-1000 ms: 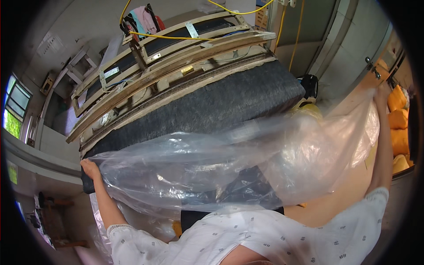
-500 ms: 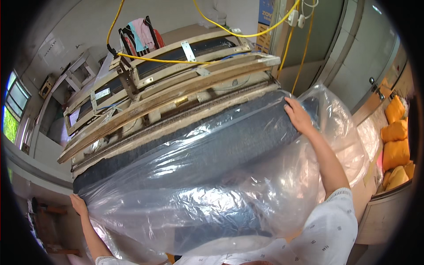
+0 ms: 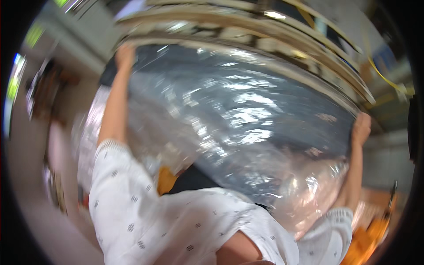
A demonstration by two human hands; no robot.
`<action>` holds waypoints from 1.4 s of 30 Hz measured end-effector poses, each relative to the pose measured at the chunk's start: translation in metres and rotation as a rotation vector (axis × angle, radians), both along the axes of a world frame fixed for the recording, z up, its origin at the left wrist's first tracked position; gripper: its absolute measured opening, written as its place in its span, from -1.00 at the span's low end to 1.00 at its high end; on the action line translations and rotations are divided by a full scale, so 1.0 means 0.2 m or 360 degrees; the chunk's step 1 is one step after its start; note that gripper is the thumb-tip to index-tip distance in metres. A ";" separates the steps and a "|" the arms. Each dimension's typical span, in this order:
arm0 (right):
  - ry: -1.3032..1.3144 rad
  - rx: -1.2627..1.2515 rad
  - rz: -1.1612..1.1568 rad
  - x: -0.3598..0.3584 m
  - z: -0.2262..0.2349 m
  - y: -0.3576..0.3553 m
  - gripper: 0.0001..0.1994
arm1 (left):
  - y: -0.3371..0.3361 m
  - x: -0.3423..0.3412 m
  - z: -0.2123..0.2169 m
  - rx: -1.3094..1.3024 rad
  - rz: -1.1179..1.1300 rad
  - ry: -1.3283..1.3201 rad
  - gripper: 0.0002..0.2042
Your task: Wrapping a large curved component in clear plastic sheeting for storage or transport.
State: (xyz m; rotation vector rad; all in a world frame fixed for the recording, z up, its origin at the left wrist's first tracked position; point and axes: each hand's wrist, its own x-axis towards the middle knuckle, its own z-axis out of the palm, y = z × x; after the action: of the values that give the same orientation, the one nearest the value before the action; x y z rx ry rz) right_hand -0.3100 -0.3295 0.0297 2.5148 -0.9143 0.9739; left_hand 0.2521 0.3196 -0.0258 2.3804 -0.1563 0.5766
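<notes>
A clear plastic sheet [image 3: 254,115] is spread over a dark grey, fabric-covered piece of furniture [image 3: 172,57], with creases and bright reflections across it. At the piece's far left corner, my left hand [image 3: 126,55] is closed on the edge of the sheet. On the far right side my right hand [image 3: 362,127] is closed too, gripping the sheet at the other corner. Motion blurs the single fingers of both hands. Between my arms the sheet is drawn fairly taut, while its near part hangs loose and bunched by my body.
Behind the dark surface runs a bare wooden frame [image 3: 247,25] with long slats. A yellow cable [image 3: 380,74] hangs at the far right. Orange cushion-like bundles [image 3: 364,245] lie at the lower right. Blurred shelving [image 3: 48,88] stands on the left.
My view has swung leftward and tilted. My left hand has moved forward to the far left corner, and my right hand has gone from lying spread on the sheet to gripping its right edge.
</notes>
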 end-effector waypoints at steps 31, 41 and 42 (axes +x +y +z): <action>0.0479 0.1899 0.2164 1.05 -0.42 2.65 -0.83 | 0.31 0.05 0.00 -0.2082 -0.0953 0.0870 -0.84; 0.0570 0.1978 0.1799 1.04 -0.74 2.81 -0.66 | 0.18 0.27 -0.17 -0.1359 0.0104 -0.0731 -0.93; 0.0469 0.1798 0.1711 1.08 -0.75 2.88 -0.66 | 0.17 0.27 -0.17 -0.1344 0.0094 -0.0730 -0.93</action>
State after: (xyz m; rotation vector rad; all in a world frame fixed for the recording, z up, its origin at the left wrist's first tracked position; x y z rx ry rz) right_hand -0.0934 0.2456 -0.1199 4.0935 0.2162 0.1441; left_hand 0.3055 0.3543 -0.0606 1.4212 -0.0267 0.9802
